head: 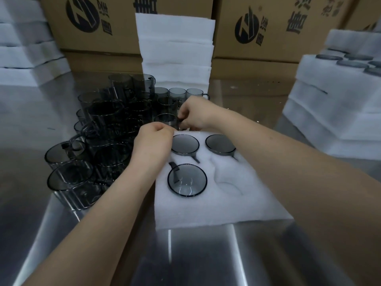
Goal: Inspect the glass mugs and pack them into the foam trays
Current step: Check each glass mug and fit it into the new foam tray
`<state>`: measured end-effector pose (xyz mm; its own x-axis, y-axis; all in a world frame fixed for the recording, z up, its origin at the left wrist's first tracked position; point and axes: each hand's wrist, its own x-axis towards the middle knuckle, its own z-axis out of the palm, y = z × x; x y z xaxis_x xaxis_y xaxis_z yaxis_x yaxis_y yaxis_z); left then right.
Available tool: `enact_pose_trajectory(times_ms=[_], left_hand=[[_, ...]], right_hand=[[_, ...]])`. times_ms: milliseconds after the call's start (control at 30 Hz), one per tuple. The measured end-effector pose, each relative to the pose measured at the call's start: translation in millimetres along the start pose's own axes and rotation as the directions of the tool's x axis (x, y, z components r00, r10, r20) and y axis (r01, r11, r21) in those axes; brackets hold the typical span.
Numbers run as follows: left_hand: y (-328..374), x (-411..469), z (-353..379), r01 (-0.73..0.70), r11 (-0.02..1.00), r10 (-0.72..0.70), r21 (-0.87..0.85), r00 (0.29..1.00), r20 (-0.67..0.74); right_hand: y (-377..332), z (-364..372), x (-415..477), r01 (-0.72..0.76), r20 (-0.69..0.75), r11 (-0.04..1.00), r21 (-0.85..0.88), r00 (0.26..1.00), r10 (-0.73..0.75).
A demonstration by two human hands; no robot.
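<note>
Three glass mugs (187, 179) sit rim-up in the foam tray (216, 211), all nearer the person than the fingertips. One is closest, with a bare pocket (229, 187) to its right, and two sit just short of the knuckles. At the tray's far edge both hands meet on a fourth mug (166, 120), which stands upright. The left hand (153, 141) has its fingers curled together onto the mug's near wall, while the right hand (195, 116) pinches the dark handle between thumb and fingers. Left of the left fingers, loose mugs (99, 137) crowd the steel table (206, 261). Beyond the right fingers rises a stack of foam sheets (176, 48). Filled trays (329, 104) stand well off to the right, and cardboard boxes (268, 27) stand farthest back.
</note>
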<state>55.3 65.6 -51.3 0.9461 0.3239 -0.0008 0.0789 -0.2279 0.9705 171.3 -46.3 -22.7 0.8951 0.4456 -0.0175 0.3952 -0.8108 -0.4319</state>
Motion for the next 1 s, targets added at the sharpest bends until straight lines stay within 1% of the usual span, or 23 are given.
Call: enact_pose_trajectory(times_ms=[100, 167, 200, 300, 367, 433, 500, 633, 700, 800, 900, 1000], left_hand=[[-1, 1, 1, 0.002, 1.0, -0.002, -0.002, 1.0, -0.017], [-1, 1, 1, -0.011, 1.0, 0.012, 0.018, 0.999, -0.04], [-1, 2, 1, -0.035, 0.998, 0.037, 0.044, 0.998, -0.055], [1, -1, 2, -0.164, 0.977, 0.173, 0.134, 0.983, -0.056], [3, -4, 2, -0.295, 0.95, 0.298, 0.103, 0.954, -0.017], [6, -9, 2, -0.405, 0.914, 0.406, 0.031, 0.914, -0.001], [9, -13, 1, -0.471, 0.882, 0.471, -0.01, 0.882, -0.003], [11, -14, 0, -0.555, 0.831, 0.556, -0.032, 0.831, -0.002], [12, -15, 1, -0.581, 0.814, 0.581, -0.012, 0.814, 0.005], [13, -15, 0, -0.61, 0.79, 0.61, 0.061, 0.792, 0.013], [14, -16, 1, -0.607, 0.791, 0.606, 0.069, 0.794, 0.046], [14, -16, -1, -0.61, 0.79, 0.606, 0.065, 0.792, 0.069]], right_hand=[[5, -9, -11, -0.048, 0.027, 0.995, 0.088, 0.999, 0.046], [9, -18, -21, -0.082, 0.027, 0.966, 0.247, 0.997, 0.077], [10, -23, -28, -0.076, 0.004, 0.943, 0.325, 0.997, 0.079], [11, -32, -49, 0.022, -0.109, 0.894, 0.447, 0.994, 0.03], [8, -33, -65, 0.108, -0.15, 0.86, 0.498, 0.988, -0.037], [5, -32, -80, 0.166, -0.156, 0.842, 0.513, 0.983, -0.099], [4, -29, -93, 0.201, -0.16, 0.818, 0.538, 0.978, -0.135], [11, -19, -104, 0.24, -0.248, 0.722, 0.649, 0.964, -0.098], [16, -16, -108, 0.273, -0.292, 0.681, 0.679, 0.952, -0.09], [18, -13, -111, 0.358, -0.352, 0.682, 0.638, 0.923, -0.155], [16, -13, -112, 0.434, -0.43, 0.672, 0.6, 0.884, -0.186], [17, -10, -113, 0.422, -0.445, 0.694, 0.583, 0.881, -0.162]])
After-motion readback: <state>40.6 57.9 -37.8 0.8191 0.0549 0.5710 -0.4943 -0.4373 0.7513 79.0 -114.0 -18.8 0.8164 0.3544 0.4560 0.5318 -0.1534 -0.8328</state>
